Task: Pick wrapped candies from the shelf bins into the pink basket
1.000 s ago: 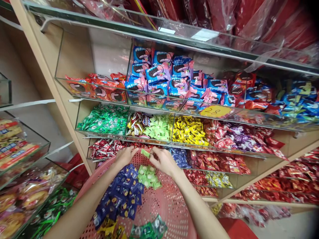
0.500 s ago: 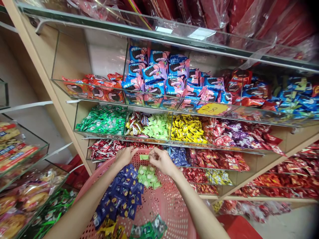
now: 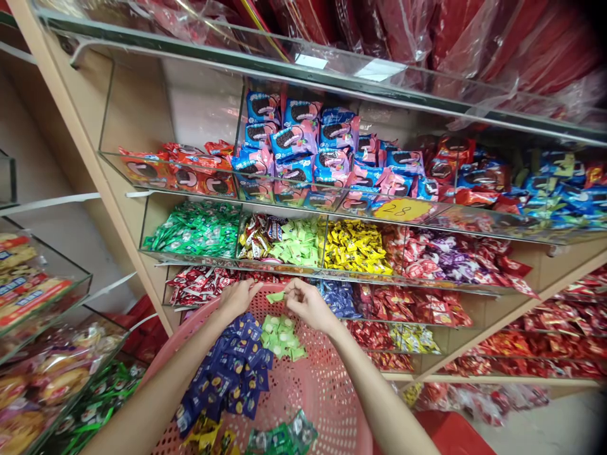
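A pink perforated plastic basket (image 3: 327, 385) is tilted toward me, its far rim against the lower shelves. My left hand (image 3: 237, 298) is closed over that far rim. Between the thumb and fingertips of my right hand (image 3: 306, 304), a light green wrapped candy (image 3: 274, 297) is pinched above the basket. Below it lies a small pile of light green candies (image 3: 283, 337). Dark blue candy packets (image 3: 232, 360) cover the basket's left side. Nearer to me are green packets (image 3: 284, 437) and yellow packets (image 3: 203, 433), partly cut off by the frame.
Glass-fronted shelf bins hold green candies (image 3: 196, 229), light green candies (image 3: 298, 241), yellow candies (image 3: 358, 246) and blue cookie packs (image 3: 294, 139). A yellow price tag (image 3: 403, 209) marks one shelf edge. Bagged bread (image 3: 61, 373) stands at the left. Something red (image 3: 455, 433) is at lower right.
The candy in my right hand has tilted, its left end lower, as the fingers shifted slightly. My left hand stays on the basket rim. The view has moved a little.
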A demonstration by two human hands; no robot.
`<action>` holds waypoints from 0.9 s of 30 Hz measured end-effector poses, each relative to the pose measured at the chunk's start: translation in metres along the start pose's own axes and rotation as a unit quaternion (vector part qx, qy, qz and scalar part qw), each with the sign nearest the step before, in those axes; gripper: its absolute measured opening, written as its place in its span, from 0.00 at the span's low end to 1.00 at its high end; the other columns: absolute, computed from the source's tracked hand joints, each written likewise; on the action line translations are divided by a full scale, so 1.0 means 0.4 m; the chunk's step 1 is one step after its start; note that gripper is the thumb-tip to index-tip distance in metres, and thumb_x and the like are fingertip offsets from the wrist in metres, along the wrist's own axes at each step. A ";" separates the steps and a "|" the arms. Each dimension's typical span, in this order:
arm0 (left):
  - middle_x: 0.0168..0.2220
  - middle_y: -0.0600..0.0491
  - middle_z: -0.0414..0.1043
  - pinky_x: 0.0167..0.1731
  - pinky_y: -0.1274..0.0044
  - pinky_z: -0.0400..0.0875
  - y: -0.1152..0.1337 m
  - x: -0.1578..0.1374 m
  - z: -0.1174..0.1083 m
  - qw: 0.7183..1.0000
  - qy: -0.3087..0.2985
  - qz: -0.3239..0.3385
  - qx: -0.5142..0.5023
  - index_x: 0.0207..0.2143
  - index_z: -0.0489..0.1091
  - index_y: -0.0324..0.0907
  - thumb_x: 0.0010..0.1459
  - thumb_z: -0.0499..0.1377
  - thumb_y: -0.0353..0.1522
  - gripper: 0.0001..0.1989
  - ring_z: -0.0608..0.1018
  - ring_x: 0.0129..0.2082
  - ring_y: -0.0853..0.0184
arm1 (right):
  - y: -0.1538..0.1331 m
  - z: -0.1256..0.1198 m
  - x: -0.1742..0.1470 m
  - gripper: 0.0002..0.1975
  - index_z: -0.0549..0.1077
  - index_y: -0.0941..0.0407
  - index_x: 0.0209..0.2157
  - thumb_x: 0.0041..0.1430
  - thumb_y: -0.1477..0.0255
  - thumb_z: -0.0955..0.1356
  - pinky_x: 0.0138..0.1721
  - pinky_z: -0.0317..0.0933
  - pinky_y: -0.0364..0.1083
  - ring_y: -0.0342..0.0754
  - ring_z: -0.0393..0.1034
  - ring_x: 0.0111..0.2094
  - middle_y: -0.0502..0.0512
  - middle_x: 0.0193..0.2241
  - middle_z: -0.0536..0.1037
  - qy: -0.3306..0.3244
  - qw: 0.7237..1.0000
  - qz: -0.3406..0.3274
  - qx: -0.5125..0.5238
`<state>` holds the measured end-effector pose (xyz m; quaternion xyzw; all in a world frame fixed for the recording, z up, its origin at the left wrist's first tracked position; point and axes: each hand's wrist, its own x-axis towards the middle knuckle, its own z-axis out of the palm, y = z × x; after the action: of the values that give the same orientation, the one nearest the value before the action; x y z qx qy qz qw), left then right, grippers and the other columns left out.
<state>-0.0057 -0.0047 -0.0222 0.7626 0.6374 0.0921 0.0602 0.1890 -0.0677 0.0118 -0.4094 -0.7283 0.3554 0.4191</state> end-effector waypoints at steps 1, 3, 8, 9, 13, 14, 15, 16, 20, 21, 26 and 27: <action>0.34 0.48 0.74 0.31 0.74 0.63 -0.001 0.001 0.000 1.000 0.001 0.002 0.000 0.34 0.67 0.45 0.57 0.36 0.50 0.27 0.75 0.36 0.58 | 0.000 -0.001 0.003 0.04 0.64 0.57 0.29 0.46 0.77 0.62 0.23 0.53 0.37 0.37 0.58 0.19 0.43 0.18 0.64 0.006 1.000 -0.006 0.002; 0.34 0.48 0.74 0.31 0.74 0.63 -0.002 0.003 0.001 1.000 0.004 0.003 0.001 0.35 0.67 0.45 0.57 0.36 0.50 0.27 0.75 0.36 0.58 | 0.001 0.000 0.009 0.04 0.65 0.58 0.28 0.47 0.76 0.63 0.24 0.53 0.38 0.37 0.57 0.21 0.44 0.20 0.64 0.016 1.000 -0.011 0.019; 0.35 0.48 0.74 0.31 0.74 0.63 -0.007 0.007 0.009 1.000 0.006 -0.001 0.005 0.35 0.67 0.45 0.56 0.36 0.51 0.28 0.75 0.36 0.58 | 0.008 0.007 0.020 0.06 0.68 0.59 0.28 0.48 0.70 0.66 0.25 0.54 0.39 0.38 0.58 0.21 0.45 0.20 0.66 0.021 0.993 0.025 0.117; 0.35 0.48 0.74 0.31 0.74 0.63 -0.008 0.008 0.010 1.000 0.006 -0.001 0.006 0.35 0.67 0.45 0.56 0.36 0.51 0.28 0.75 0.36 0.58 | 0.008 0.007 0.021 0.07 0.68 0.59 0.28 0.47 0.69 0.67 0.25 0.54 0.39 0.38 0.58 0.21 0.45 0.20 0.67 0.025 0.990 0.034 0.135; 0.34 0.47 0.74 0.32 0.73 0.63 -0.013 0.012 0.016 1.000 0.006 -0.002 0.009 0.36 0.68 0.45 0.56 0.35 0.51 0.28 0.75 0.36 0.58 | 0.004 0.003 0.023 0.09 0.70 0.59 0.25 0.43 0.68 0.70 0.28 0.55 0.40 0.38 0.61 0.22 0.46 0.22 0.70 0.036 0.978 0.063 0.194; 0.34 0.47 0.74 0.32 0.73 0.63 -0.013 0.012 0.016 1.000 0.005 -0.002 0.009 0.36 0.68 0.45 0.56 0.35 0.51 0.28 0.75 0.36 0.58 | 0.002 0.002 0.022 0.09 0.70 0.59 0.25 0.42 0.68 0.71 0.28 0.56 0.40 0.38 0.61 0.23 0.46 0.22 0.71 0.036 0.975 0.070 0.208; 0.34 0.47 0.74 0.31 0.73 0.63 -0.013 0.013 0.017 1.000 0.004 -0.001 0.008 0.36 0.68 0.45 0.56 0.35 0.51 0.28 0.75 0.36 0.58 | 0.000 0.001 0.021 0.09 0.71 0.59 0.25 0.41 0.68 0.71 0.29 0.56 0.40 0.38 0.62 0.23 0.46 0.22 0.71 0.036 0.972 0.079 0.220; 0.34 0.47 0.74 0.31 0.73 0.63 -0.013 0.013 0.017 1.000 0.004 0.000 0.008 0.35 0.68 0.45 0.56 0.35 0.51 0.28 0.75 0.36 0.58 | -0.001 0.000 0.020 0.10 0.71 0.59 0.25 0.41 0.68 0.71 0.30 0.56 0.40 0.38 0.62 0.23 0.46 0.22 0.71 0.036 0.969 0.089 0.229; 0.33 0.47 0.74 0.31 0.73 0.63 -0.009 0.012 0.018 1.000 0.004 0.001 0.006 0.35 0.68 0.45 0.57 0.36 0.50 0.28 0.75 0.36 0.58 | -0.004 0.000 0.013 0.10 0.70 0.58 0.25 0.40 0.69 0.72 0.33 0.59 0.39 0.37 0.64 0.26 0.46 0.24 0.71 0.031 0.950 0.137 0.279; 0.34 0.47 0.74 0.31 0.73 0.63 -0.008 0.012 0.018 1.000 0.004 0.000 0.005 0.35 0.68 0.45 0.57 0.36 0.50 0.28 0.75 0.36 0.58 | -0.004 0.000 0.010 0.11 0.69 0.58 0.25 0.41 0.69 0.72 0.34 0.60 0.40 0.37 0.65 0.27 0.46 0.25 0.71 0.021 0.940 0.154 0.303; 0.35 0.46 0.74 0.32 0.73 0.63 -0.006 0.012 0.021 1.000 0.001 -0.004 0.007 0.35 0.68 0.45 0.57 0.36 0.50 0.28 0.75 0.36 0.57 | 0.011 0.006 -0.001 0.14 0.62 0.57 0.29 0.45 0.66 0.70 0.31 0.64 0.43 0.41 0.70 0.25 0.46 0.23 0.70 -0.078 0.894 0.226 0.380; 0.35 0.46 0.74 0.32 0.73 0.63 -0.006 0.012 0.021 1.000 0.002 -0.004 0.007 0.36 0.68 0.45 0.57 0.36 0.50 0.28 0.75 0.36 0.57 | 0.018 0.009 -0.002 0.14 0.61 0.56 0.31 0.47 0.66 0.69 0.30 0.65 0.43 0.42 0.71 0.24 0.45 0.23 0.69 -0.096 0.888 0.236 0.382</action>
<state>-0.0052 0.0005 -0.0307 0.7606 0.6408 0.0885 0.0540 0.1884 -0.0661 0.0038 -0.3418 -0.4546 0.7320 0.3751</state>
